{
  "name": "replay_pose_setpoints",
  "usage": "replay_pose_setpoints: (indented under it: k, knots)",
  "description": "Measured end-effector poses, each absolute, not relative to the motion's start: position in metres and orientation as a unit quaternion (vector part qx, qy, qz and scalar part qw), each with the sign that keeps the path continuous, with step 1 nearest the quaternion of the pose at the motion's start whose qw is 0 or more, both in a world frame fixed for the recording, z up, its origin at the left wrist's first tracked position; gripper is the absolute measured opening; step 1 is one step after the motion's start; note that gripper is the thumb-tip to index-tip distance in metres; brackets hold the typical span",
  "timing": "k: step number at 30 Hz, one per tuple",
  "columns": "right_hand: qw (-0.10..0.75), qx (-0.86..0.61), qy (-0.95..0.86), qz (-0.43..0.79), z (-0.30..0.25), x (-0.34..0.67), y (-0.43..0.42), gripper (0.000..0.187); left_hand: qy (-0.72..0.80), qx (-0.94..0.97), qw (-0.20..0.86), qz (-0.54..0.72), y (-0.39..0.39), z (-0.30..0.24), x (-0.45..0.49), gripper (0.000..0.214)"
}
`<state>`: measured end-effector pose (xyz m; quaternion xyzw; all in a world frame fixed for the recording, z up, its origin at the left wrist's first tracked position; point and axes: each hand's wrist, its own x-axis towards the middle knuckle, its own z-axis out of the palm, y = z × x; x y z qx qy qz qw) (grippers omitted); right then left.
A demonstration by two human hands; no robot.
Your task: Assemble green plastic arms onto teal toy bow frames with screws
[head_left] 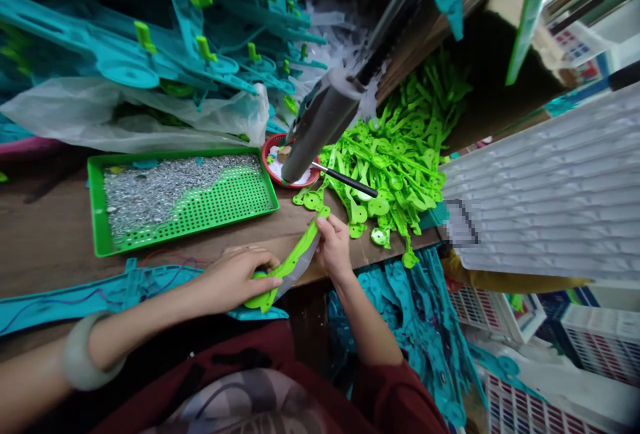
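Observation:
Between my two hands is a long, curved lime-green plastic part (296, 255) with a translucent strip along its lower side. My left hand (240, 279) is closed on its wider, rounded lower end, thumb on top. The narrow upper end is pinched in my right hand (334, 245). Under my left forearm lies a long teal plastic part (170, 279) with thin red and purple wires on it. Just beyond my right hand, a heap of similar lime-green parts (400, 161) spreads over the bench.
A green perforated tray (235, 215) of small screws stands at the left, beside a red basket (265, 161). A grey powered screwdriver (320, 124) hangs over the basket. Teal parts (150, 41) pile up behind; more teal parts (400, 307) lie low right. A person's yellow sleeve (515, 278) shows at right.

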<state>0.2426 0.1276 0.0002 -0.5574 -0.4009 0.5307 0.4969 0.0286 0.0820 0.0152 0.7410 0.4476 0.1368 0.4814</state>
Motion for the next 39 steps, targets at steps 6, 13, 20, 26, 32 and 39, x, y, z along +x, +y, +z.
replay_pose_setpoints:
  k: [6,13,20,26,32,39]
  knots:
    - [0.542,-0.55,-0.38,0.508,0.001,0.23,0.129,0.036,0.463,0.696,0.526,0.155,0.097,0.024,0.053,0.042]
    - [0.514,-0.556,-0.379,0.532,0.001,0.234,0.138,0.032,0.462,0.71,0.503,0.174,0.098,0.019,0.06,0.038]
    - [0.492,-0.598,-0.377,0.509,-0.003,0.226,0.147,0.042,0.459,0.811,0.302,0.2,0.081,0.019,0.039,0.034]
    - [0.38,-0.629,-0.413,0.538,0.001,0.239,0.149,0.047,0.343,0.9,0.107,0.246,0.017,0.011,0.014,0.034]
    - [0.327,-0.643,-0.605,0.338,0.002,0.254,0.148,0.04,0.398,0.862,0.062,0.309,-0.002,-0.022,0.025,0.042]
    - [0.218,-0.302,-0.921,0.111,0.008,0.273,0.084,0.023,0.38,0.869,0.039,0.315,0.001,-0.03,0.023,0.04]
